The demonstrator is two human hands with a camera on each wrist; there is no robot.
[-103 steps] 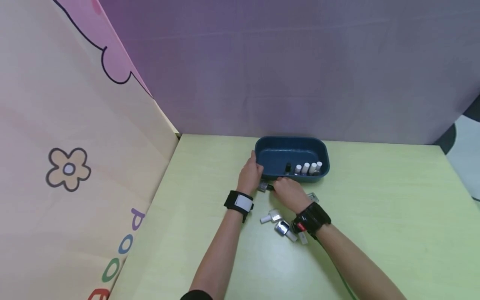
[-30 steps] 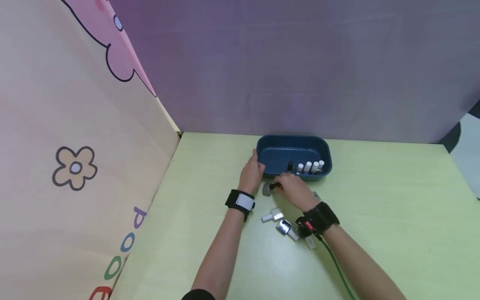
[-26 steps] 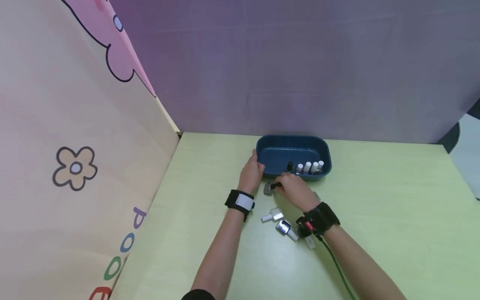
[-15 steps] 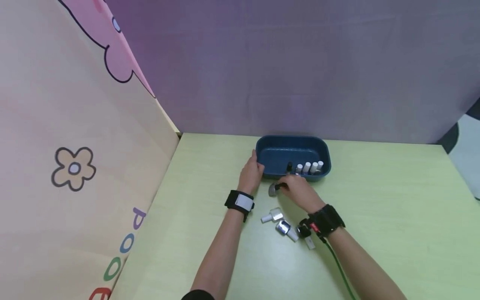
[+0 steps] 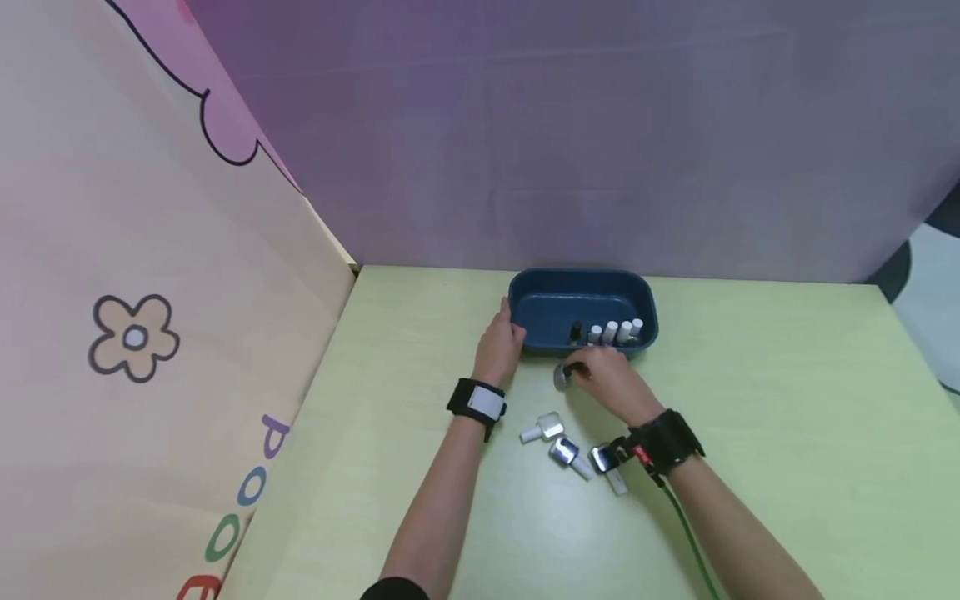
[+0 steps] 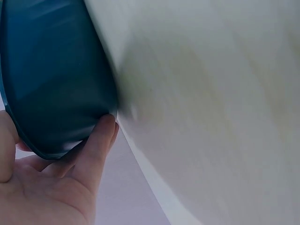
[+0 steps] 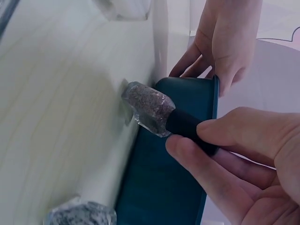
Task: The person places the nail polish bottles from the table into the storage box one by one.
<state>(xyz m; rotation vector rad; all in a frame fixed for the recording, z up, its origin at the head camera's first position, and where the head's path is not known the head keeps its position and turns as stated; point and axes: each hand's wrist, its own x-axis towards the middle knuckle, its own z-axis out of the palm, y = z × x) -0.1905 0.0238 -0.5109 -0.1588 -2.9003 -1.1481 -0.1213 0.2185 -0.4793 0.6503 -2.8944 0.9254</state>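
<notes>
A dark blue tray (image 5: pixel 540 287) stands at the back of the green table and holds a row of small nail polish bottles (image 5: pixel 613 332). My left hand (image 5: pixel 500 342) holds the tray's left end, fingers on its wall (image 6: pixel 61 93). Just in front of the tray, my right hand (image 5: pixel 606 377) pinches the black cap of a glittery grey bottle (image 5: pixel 562 375), which is lifted off the table. The right wrist view shows that bottle (image 7: pixel 147 108) with its cap between thumb and fingers, beside the tray's outer wall (image 7: pixel 164 187).
Three more bottles lie on the table between my forearms: a white-capped one (image 5: pixel 543 431), a silver one (image 5: pixel 566 454) and another (image 5: pixel 606 462) by my right wrist. A patterned panel (image 5: pixel 150 333) walls the left side, and a purple backdrop (image 5: pixel 600 125) stands behind the tray.
My right hand has carried the grey bottle to the right along the front of the tray. The left hand has stayed on the tray's end.
</notes>
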